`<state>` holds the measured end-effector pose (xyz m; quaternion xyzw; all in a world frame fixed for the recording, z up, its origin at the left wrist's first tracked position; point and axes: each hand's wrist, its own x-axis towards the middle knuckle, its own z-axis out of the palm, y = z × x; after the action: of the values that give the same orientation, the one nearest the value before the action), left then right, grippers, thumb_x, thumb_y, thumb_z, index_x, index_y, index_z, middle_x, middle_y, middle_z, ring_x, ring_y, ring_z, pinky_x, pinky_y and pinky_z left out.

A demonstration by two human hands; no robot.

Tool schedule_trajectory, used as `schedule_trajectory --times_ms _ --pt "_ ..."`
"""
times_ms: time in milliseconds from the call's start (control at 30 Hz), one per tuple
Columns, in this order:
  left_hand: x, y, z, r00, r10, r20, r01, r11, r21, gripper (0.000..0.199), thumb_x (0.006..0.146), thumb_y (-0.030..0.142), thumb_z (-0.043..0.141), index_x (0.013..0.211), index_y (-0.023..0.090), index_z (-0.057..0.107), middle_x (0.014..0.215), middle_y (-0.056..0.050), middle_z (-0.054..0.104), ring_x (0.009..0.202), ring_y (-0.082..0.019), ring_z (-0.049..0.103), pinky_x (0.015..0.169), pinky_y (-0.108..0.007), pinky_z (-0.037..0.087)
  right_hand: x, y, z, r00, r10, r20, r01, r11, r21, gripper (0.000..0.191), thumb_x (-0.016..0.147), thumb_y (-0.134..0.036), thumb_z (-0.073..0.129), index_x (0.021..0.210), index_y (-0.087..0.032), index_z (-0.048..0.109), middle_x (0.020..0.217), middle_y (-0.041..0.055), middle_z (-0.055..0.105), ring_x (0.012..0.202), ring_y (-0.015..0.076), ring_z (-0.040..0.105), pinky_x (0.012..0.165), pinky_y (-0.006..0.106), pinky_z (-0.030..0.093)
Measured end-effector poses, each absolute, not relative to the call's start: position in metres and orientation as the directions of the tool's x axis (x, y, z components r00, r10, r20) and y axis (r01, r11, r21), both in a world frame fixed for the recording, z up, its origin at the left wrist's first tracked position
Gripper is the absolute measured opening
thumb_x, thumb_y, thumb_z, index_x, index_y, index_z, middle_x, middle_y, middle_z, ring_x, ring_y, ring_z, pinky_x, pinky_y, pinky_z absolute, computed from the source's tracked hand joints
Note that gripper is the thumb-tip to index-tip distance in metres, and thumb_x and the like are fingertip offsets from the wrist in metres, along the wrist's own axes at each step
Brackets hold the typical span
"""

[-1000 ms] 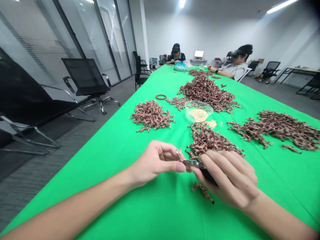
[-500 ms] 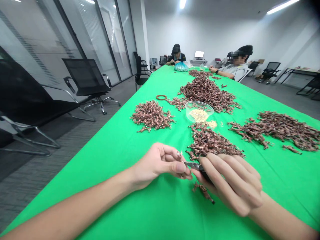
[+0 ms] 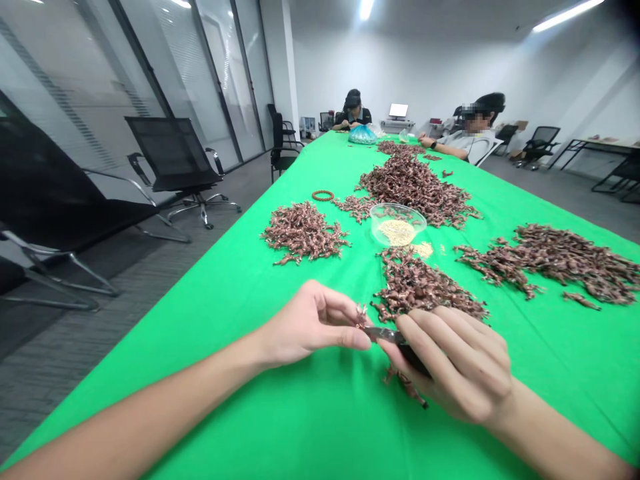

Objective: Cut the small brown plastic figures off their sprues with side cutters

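My left hand (image 3: pixel 311 327) pinches a small brown animal figurine (image 3: pixel 361 313) between thumb and fingers; its thin legs stick up and the rest is mostly hidden. Closed around the dark handle of a pair of nippers (image 3: pixel 384 334) is my right hand (image 3: pixel 457 363). The metal jaws point left and meet the figurine at my left fingertips. Another brown figurine (image 3: pixel 410 388) lies on the green cloth under my right hand, partly covered by it. Just beyond my hands spreads a pile of similar figurines (image 3: pixel 425 287).
A clear plastic bowl (image 3: pixel 424 223) holds pale bits, with a few spilled beside it. More figurine piles lie left (image 3: pixel 303 230), right (image 3: pixel 580 260) and farther back (image 3: pixel 415 183). A brown ring (image 3: pixel 323 195) is near the left pile. Two people sit at the far end; chairs line the left.
My right hand and the nippers have shifted slightly left, bringing the jaws closer onto the figurine. The left fingers have turned a little around it.
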<state>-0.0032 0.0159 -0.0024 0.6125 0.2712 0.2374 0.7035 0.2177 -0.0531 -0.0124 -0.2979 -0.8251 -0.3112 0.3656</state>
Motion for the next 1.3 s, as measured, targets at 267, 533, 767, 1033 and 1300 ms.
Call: schedule_trajectory --times_ms 267,533,767,1033,1300 --pt "-0.007 0.021 -0.001 0.788 0.616 0.002 0.043 -0.058 0.997 0.032 0.071 0.024 0.083 0.100 0.012 0.078 0.105 -0.012 0.077 0.100 -0.026 0.072 0.094 -0.035 0.055 0.216 -0.054 -0.014 -0.504 0.444 0.741 0.720 0.690 0.077 0.020 0.080 -0.020 0.073 0.094 -0.010 0.063 0.079 0.0087 0.067 0.070 0.0185 0.060 0.061 0.032 0.048" --pt "-0.009 0.022 0.000 0.782 0.623 0.013 0.084 -0.127 0.988 0.034 0.071 0.026 0.083 0.102 0.012 0.078 0.103 -0.012 0.078 0.098 -0.026 0.072 0.093 -0.035 0.056 0.214 -0.052 -0.015 -0.403 0.641 0.653 0.656 0.700 -0.282 0.010 0.087 -0.019 0.063 0.095 -0.014 0.065 0.077 0.0051 0.064 0.062 0.0127 0.056 0.055 0.026 0.042" --pt "-0.010 0.024 0.000 0.776 0.630 0.029 0.114 -0.185 0.976 0.035 0.072 0.028 0.082 0.103 0.013 0.078 0.104 -0.010 0.077 0.100 -0.026 0.072 0.094 -0.032 0.056 0.209 -0.052 -0.009 -0.343 0.796 0.498 0.620 0.590 -0.517 0.013 0.089 -0.024 0.059 0.082 -0.016 0.067 0.061 -0.0015 0.059 0.052 0.0084 0.050 0.050 0.023 0.036" --pt "-0.008 0.023 -0.001 0.770 0.638 0.001 0.126 -0.154 0.980 0.031 0.073 0.027 0.082 0.100 0.013 0.078 0.101 -0.010 0.078 0.097 -0.025 0.073 0.090 -0.031 0.057 0.209 -0.051 -0.006 -0.302 0.868 0.394 0.629 0.492 -0.602 0.017 0.088 -0.029 0.061 0.078 -0.018 0.069 0.057 -0.0040 0.060 0.048 0.0072 0.049 0.049 0.023 0.033" --pt "-0.008 0.022 -0.009 0.739 0.673 -0.014 0.056 -0.040 0.998 0.040 0.060 0.021 0.089 0.097 0.011 0.075 0.102 -0.013 0.078 0.096 -0.026 0.073 0.088 -0.036 0.060 0.211 -0.049 -0.008 -0.257 0.880 0.399 0.660 0.462 -0.593 0.017 0.088 -0.032 0.062 0.079 -0.020 0.071 0.062 -0.0028 0.065 0.051 0.0088 0.054 0.052 0.024 0.037"
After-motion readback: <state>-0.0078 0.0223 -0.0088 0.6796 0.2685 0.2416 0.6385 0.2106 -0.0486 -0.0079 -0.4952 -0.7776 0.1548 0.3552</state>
